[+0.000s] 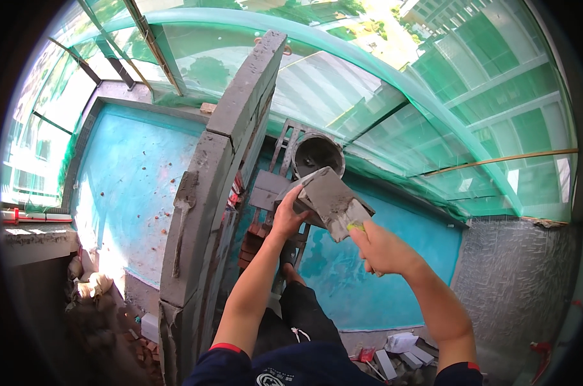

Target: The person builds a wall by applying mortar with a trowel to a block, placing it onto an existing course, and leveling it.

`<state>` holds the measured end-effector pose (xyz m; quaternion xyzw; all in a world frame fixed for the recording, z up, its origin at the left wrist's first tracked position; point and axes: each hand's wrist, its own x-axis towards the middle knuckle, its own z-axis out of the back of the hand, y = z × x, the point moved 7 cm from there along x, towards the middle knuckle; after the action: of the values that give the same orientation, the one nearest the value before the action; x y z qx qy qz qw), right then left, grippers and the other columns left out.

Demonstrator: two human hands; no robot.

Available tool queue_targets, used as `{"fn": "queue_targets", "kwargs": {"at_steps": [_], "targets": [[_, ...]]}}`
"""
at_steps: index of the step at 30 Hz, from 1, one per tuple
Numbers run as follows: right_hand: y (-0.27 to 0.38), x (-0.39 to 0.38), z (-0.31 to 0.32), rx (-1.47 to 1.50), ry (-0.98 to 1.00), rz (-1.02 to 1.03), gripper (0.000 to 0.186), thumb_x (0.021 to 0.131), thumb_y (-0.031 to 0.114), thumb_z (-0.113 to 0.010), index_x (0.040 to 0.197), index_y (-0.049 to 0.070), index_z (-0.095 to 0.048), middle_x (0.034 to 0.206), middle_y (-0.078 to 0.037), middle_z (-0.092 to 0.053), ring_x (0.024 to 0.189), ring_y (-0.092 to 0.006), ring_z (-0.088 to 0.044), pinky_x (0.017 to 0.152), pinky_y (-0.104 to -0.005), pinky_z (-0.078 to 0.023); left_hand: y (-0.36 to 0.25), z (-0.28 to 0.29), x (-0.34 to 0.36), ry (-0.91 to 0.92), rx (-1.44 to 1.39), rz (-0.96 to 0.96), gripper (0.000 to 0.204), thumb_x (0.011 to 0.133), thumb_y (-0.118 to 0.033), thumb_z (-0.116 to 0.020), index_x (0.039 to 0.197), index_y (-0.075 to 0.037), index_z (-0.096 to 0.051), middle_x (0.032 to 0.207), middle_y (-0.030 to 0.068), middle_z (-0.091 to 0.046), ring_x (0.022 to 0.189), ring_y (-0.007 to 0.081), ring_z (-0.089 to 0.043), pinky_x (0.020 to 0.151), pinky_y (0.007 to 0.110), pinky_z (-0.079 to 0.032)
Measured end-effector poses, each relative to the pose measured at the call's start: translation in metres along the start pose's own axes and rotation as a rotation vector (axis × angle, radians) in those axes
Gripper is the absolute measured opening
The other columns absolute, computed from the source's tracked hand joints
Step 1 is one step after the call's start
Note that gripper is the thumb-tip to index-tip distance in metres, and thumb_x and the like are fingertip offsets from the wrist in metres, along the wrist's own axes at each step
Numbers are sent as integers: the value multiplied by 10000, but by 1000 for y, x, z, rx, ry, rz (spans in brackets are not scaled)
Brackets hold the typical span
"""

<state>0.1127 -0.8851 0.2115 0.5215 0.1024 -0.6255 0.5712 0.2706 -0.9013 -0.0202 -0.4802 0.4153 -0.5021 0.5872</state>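
Far to the left there is a grey ledge (37, 235) with a red thing lying on it; below it, broken bits (89, 283) lie in a dark corner; next to that comes a blue-green floor (137, 180), far down below, with small red crumbs on it. In the middle stands a tall grey wall of blocks (204, 193), seen from above; a trowel (183, 206) rests against its side, blade up, handle hanging down. Just right of the wall, down low, sits a stack of red bricks (253, 241), and a round grey bucket (317, 154) stands on a metal frame behind the hands. The left hand (288, 215) is up in the air beside the wall; its grip is clenched on the left end of a grey brick (327, 196) smeared with wet grey mortar; the brick is tilted and touches nothing else. The right hand (381, 248) is just right of the brick; its grip is wrapped tight around a yellow-green handle (357, 226) of a tool whose tip meets the brick's lower end. Green netting (484, 109) covers the far side; at the bottom right lie some white scraps (404, 347) on the floor.
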Motion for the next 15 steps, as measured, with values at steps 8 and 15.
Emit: {"fn": "queue_targets", "kwargs": {"at_steps": [8,15], "targets": [[45,76,-51,157,297,-11,392,937,420,-449,965,30,-471,730,-49,-491,517,-130,-490,379,-266,-356,10,-6,-8,-97,-276,-95,396,761,-111,-700,1133,-39,-586,1084,116,-635,996,265,-598,874,346,-454],[24,80,42,847,311,195,439,958,423,-428,1097,18,-519,697,-39,-528,460,-119,-488,428,-244,-398,-2,3,-10,-82,-21,32,713,674,-101,-793,1304,-65,-461,1304,158,-500,1223,318,-468,994,350,-388]]}}
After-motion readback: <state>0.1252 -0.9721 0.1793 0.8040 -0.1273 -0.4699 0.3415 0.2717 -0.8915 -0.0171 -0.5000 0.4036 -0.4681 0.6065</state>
